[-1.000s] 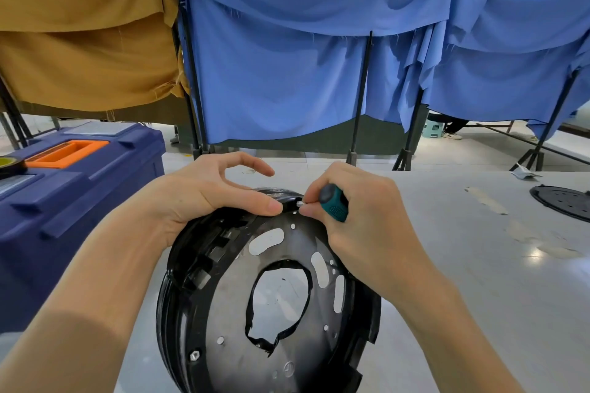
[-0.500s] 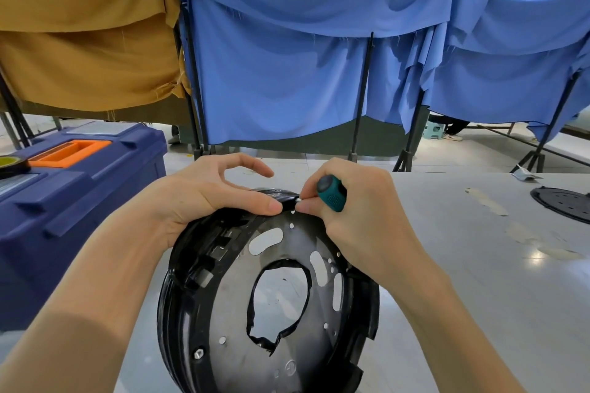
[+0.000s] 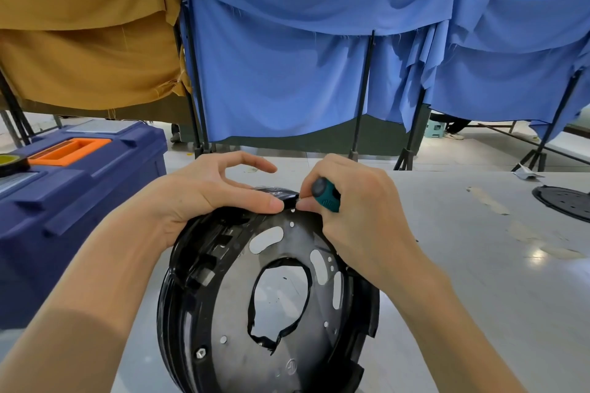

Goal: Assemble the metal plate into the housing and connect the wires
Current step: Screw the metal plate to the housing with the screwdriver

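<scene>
A round black housing (image 3: 178, 306) stands tilted on the grey table (image 3: 479, 281), its open side toward me. The dark metal plate (image 3: 319, 348) with slots and a ragged middle hole sits inside it. My left hand (image 3: 210, 198) grips the housing's upper rim, thumb pressed on the plate's top edge. My right hand (image 3: 357, 217) holds a green-handled screwdriver (image 3: 325, 195) at the top rim, its tip hidden behind my fingers. A hex bolt (image 3: 200, 353) sits at the plate's lower left. No wires show.
A dark blue toolbox (image 3: 79, 188) with an orange handle recess stands at the left, a tape roll (image 3: 12, 164) on it. A black round disc (image 3: 565, 202) lies at the table's far right. Blue and mustard cloths hang on black stands behind the table.
The housing has tipped slightly and my right hand has turned a little on the screwdriver handle. Both hands stay at the top rim.
</scene>
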